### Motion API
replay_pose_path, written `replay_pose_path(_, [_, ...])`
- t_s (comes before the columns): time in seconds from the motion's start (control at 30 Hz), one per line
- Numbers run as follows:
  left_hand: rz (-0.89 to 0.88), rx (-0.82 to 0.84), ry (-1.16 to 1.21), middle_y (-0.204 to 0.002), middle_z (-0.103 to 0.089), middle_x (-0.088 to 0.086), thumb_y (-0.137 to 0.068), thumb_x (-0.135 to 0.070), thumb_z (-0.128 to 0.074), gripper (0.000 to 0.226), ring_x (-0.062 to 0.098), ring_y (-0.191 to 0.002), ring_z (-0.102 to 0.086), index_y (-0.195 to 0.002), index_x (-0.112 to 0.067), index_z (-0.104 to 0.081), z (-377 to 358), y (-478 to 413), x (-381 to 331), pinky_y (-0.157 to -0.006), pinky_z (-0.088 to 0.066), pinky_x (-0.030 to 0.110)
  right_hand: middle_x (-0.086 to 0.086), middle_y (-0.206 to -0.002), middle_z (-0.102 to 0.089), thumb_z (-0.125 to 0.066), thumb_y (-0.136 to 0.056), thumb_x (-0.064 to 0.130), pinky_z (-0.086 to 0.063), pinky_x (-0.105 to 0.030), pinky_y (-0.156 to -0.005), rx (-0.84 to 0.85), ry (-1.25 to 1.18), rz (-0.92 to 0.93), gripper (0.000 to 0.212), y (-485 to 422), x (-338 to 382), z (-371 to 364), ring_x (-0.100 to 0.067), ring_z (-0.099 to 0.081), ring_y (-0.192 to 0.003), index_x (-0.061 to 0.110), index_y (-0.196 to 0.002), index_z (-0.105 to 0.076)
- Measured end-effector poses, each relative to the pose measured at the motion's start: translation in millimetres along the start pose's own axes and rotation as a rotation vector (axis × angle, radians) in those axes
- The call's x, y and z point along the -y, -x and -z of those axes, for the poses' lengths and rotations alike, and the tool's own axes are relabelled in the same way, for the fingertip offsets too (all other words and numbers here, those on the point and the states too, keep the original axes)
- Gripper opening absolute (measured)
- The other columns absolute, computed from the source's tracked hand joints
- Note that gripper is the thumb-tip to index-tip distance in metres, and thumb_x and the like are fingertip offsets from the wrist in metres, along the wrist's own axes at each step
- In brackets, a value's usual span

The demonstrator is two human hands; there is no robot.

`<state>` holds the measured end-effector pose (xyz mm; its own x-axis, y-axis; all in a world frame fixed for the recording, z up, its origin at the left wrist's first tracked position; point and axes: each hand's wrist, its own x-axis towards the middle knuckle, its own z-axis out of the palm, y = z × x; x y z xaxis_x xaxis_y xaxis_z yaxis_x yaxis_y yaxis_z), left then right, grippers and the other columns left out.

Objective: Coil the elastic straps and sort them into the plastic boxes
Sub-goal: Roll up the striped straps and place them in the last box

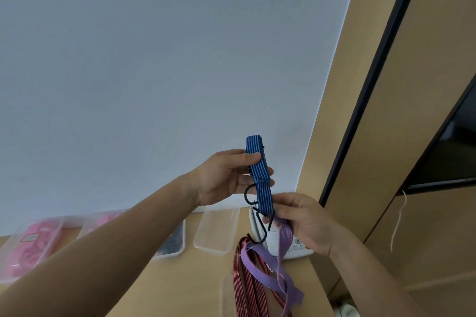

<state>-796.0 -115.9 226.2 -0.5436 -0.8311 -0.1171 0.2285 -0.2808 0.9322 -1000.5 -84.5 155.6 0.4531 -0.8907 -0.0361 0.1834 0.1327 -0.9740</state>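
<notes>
Near the frame's lower center, the left hand (226, 177) and right hand (304, 221) are both gripping 1 folded blue strap (260, 175).

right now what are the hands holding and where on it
A folded blue strap: the left hand grips its upper half, and the right hand pinches its lower end.
</notes>
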Motion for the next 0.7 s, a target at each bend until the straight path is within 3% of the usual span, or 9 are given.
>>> replay_pose_path(0.07, [0.014, 0.043, -0.091, -0.117, -0.068, 0.024, -0.09, -0.019, -0.066, 0.031, 0.04, -0.104, -0.068, -0.115, -0.005, -0.055, -4, 0, 3, -0.088, -0.059, 0.042, -0.009, -0.083, -0.072, -0.07, -0.085, 0.015, -0.042, -0.02, -0.061, -0.005, 0.187, -0.003, 0.015, -2, -2, -3, -0.024, -0.056, -0.078, 0.014, -0.097, -0.079])
replay_pose_path(0.2, [0.041, 0.07, -0.245, -0.115, -0.071, 0.019, -0.084, -0.023, -0.066, 0.034, 0.034, -0.102, -0.069, -0.113, -0.008, -0.057, -9, 1, 6, -0.095, -0.054, 0.041, 0.001, -0.068, -0.068, -0.067, -0.086, 0.009, -0.037, -0.019, -0.056, -0.028, 0.393, -0.023, 0.017, -8, -6, -3, -0.008, -0.051, -0.061, 0.019, -0.082, -0.08])
replay_pose_path(0.27, [-0.02, 0.027, -0.261, -0.114, -0.071, 0.02, -0.084, -0.023, -0.067, 0.034, 0.035, -0.105, -0.069, -0.113, -0.008, -0.058, -8, 0, 4, -0.098, -0.053, 0.04, -0.002, -0.064, -0.068, -0.066, -0.089, 0.009, -0.037, -0.018, -0.054, -0.053, 0.48, -0.062, 0.02, -8, -8, -1, -0.008, -0.053, -0.058, 0.018, -0.076, -0.078])
replay_pose_path(0.43, [-0.068, -0.028, -0.169, -0.115, -0.07, 0.021, -0.094, -0.013, -0.063, 0.025, 0.038, -0.101, -0.069, -0.118, -0.007, -0.056, -3, -2, 2, -0.081, -0.058, 0.04, -0.002, -0.06, -0.067, -0.063, -0.09, 0.005, -0.042, -0.016, -0.054, -0.195, 0.554, -0.169, 0.024, -13, -34, -3, -0.007, -0.055, -0.051, 0.011, -0.067, -0.066])
replay_pose_path(0.53, [-0.012, -0.076, -0.19, -0.112, -0.071, 0.019, -0.094, -0.011, -0.062, 0.026, 0.039, -0.099, -0.068, -0.119, -0.006, -0.056, 0, -2, 14, -0.083, -0.058, 0.045, 0.001, -0.057, -0.061, -0.054, -0.092, -0.002, -0.042, -0.023, -0.061, -0.245, 0.567, -0.227, 0.025, -17, -57, -7, -0.009, -0.055, -0.054, 0.005, -0.068, -0.06])
replay_pose_path(0.63, [0.033, -0.138, -0.167, -0.109, -0.069, 0.019, -0.094, -0.01, -0.062, 0.02, 0.037, -0.094, -0.068, -0.114, -0.007, -0.058, 5, -2, 23, -0.081, -0.059, 0.046, -0.002, -0.056, -0.051, -0.047, -0.09, -0.009, -0.039, -0.025, -0.058, -0.275, 0.52, -0.309, 0.023, -18, -77, -4, -0.01, -0.053, -0.053, -0.005, -0.068, -0.052])
replay_pose_path(0.7, [0.037, -0.169, -0.144, -0.11, -0.068, 0.019, -0.093, -0.011, -0.063, 0.021, 0.039, -0.094, -0.067, -0.113, -0.006, -0.059, 9, -2, 24, -0.082, -0.059, 0.048, -0.004, -0.062, -0.053, -0.051, -0.089, -0.001, -0.038, -0.026, -0.061, -0.276, 0.606, -0.37, 0.021, -18, -88, 3, -0.015, -0.051, -0.063, 0.005, -0.07, -0.057])
